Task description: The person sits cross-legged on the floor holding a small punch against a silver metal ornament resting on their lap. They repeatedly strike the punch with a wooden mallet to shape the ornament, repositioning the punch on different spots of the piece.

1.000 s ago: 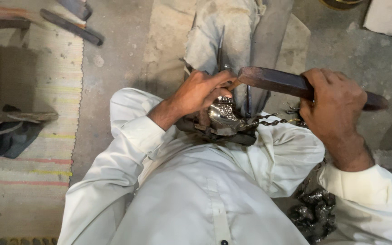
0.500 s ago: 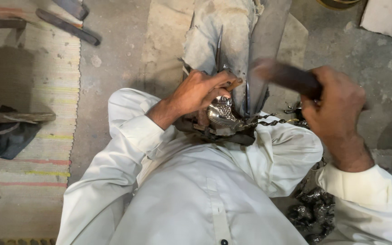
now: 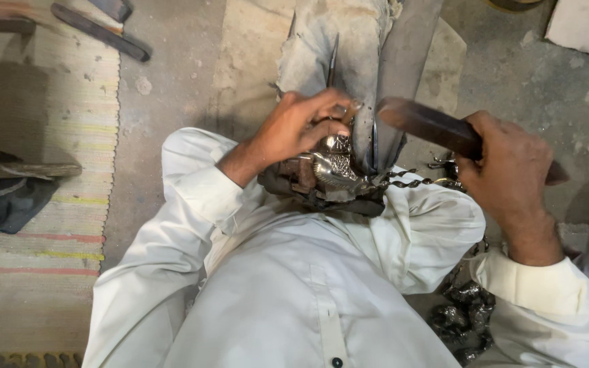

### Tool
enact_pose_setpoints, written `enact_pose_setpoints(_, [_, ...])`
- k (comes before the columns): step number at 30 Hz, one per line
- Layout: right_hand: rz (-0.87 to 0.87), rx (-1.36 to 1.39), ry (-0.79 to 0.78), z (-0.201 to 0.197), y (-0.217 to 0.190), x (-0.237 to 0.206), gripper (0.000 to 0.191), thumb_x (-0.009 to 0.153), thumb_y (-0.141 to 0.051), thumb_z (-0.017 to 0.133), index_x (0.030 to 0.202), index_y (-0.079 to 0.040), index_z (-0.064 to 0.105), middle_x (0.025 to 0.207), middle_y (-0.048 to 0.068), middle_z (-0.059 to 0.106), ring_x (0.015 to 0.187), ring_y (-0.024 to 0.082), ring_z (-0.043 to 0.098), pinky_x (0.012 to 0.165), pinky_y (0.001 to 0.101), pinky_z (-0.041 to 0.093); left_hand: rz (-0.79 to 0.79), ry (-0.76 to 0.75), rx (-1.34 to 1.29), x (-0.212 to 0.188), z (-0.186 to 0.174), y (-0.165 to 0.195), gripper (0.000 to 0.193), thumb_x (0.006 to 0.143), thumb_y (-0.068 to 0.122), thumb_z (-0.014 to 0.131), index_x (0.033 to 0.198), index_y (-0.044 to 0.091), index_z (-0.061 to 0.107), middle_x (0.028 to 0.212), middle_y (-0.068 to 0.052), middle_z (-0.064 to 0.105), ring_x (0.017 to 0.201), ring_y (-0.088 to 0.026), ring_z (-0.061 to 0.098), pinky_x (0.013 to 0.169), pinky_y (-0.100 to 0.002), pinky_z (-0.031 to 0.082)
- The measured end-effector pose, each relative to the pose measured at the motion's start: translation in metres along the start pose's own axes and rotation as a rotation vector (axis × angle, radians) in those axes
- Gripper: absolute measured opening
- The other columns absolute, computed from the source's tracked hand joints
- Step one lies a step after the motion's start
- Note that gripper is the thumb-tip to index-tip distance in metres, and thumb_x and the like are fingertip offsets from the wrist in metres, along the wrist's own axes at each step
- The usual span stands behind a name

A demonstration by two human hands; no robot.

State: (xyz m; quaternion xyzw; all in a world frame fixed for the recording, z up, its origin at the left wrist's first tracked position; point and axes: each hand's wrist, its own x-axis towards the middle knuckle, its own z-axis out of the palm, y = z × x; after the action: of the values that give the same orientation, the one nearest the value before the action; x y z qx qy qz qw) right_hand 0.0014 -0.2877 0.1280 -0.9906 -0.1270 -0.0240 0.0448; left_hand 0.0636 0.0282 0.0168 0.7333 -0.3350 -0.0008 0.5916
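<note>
Striking step in hand: wooden mallet raised over a punch held on a shiny metal piece.

Left hand is closed around a thin punch, tip down on the embossed silver-coloured workpiece, which sits just below that hand's fingers, against the base of the upright metal stake, in the lap of the white garment. Right hand is wrapped tight on the dark wooden mallet; its blurred head hangs just right of the left hand's fingertips, above the workpiece. Judgement: a blow is about to land; the next move needs the punch kept steady and upright and the mallet head square on its top, clear of the left fingers. A twisted wire runs from the workpiece toward the right hand. No packages, labels or signs visible.
</note>
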Motion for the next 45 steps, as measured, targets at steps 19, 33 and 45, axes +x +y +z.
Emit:
enact_pose_setpoints(19, [-0.045, -0.006, 0.281, 0.031, 0.009, -0.035, 0.029, 0.084, -0.001, 0.075, 0.112, -0.008, 0.069, 0.098, 0.013, 0.068, 0.09, 0.035, 0.066, 0.079, 0.0416, 0.05, 0.169, -0.377, 0.226, 0.02, 0.009, -0.004, 0.05, 0.081, -0.009, 0.068, 0.125, 0.013, 0.058, 0.09, 0.001, 0.081, 0.071, -0.024, 0.076, 0.061, -0.038, 0.057])
enact_pose_setpoints(33, [-0.025, 0.046, 0.179, 0.025, 0.017, -0.04, 0.032, 0.082, -0.004, 0.073, 0.113, -0.007, 0.066, 0.104, 0.014, 0.067, 0.099, 0.037, 0.064, 0.086, 0.0449, 0.049, 0.128, -0.43, 0.248, 0.025, 0.007, 0.002, 0.056, 0.08, -0.01, 0.066, 0.13, 0.014, 0.059, 0.089, 0.0, 0.081, 0.067, -0.025, 0.075, 0.06, -0.039, 0.056])
enact_pose_setpoints(45, [0.037, 0.092, 0.201, 0.022, 0.017, -0.039, 0.023, 0.089, -0.004, 0.074, 0.109, -0.007, 0.063, 0.101, 0.013, 0.066, 0.095, 0.034, 0.066, 0.083, 0.0422, 0.051, 0.11, -0.396, 0.211, 0.02, 0.007, -0.003, 0.051, 0.08, -0.009, 0.067, 0.126, 0.012, 0.062, 0.089, -0.002, 0.082, 0.07, -0.027, 0.075, 0.061, -0.041, 0.056])
